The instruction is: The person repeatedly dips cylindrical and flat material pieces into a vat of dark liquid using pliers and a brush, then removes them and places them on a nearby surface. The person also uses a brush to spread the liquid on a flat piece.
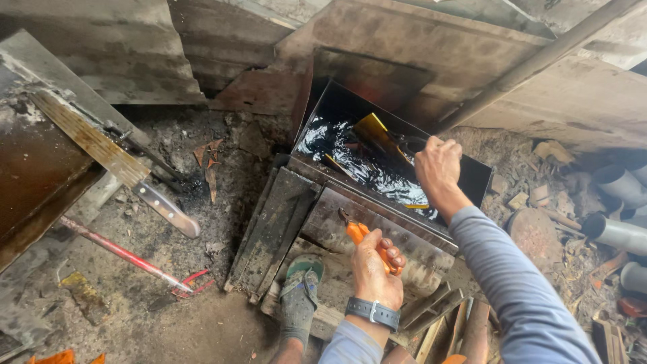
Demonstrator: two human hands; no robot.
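Dirt, ash and scraps of wood covered the ground of a rough workshop, with worn boards and metal sheets leaning behind. At the middle sat a long metal trough (482, 176) filled with glossy black liquid (337, 145). The right hand (438, 168) reached over the trough's near rim, its fingers clenched around dark tongs (404, 143) whose tips gripped a yellowish flat blade (377, 131) standing tilted in the liquid. Just in front of the trough, the left hand (374, 266), wearing a grey wristwatch (373, 313), was closed around orange-handled pliers (357, 232), the tool's nose pointing up and left above a scorched metal plate (323, 212) lying against the trough. Beside that plate, further from the trough, a foot in a green sandal (300, 290) rested on a plank. Well left of the trough, a large knife with a pale handle (165, 207) lay on the dirt, and nearer the viewer a red rod (118, 251) ended in a small red claw. Right of the trough lay grey pipes (617, 232) among rubble.
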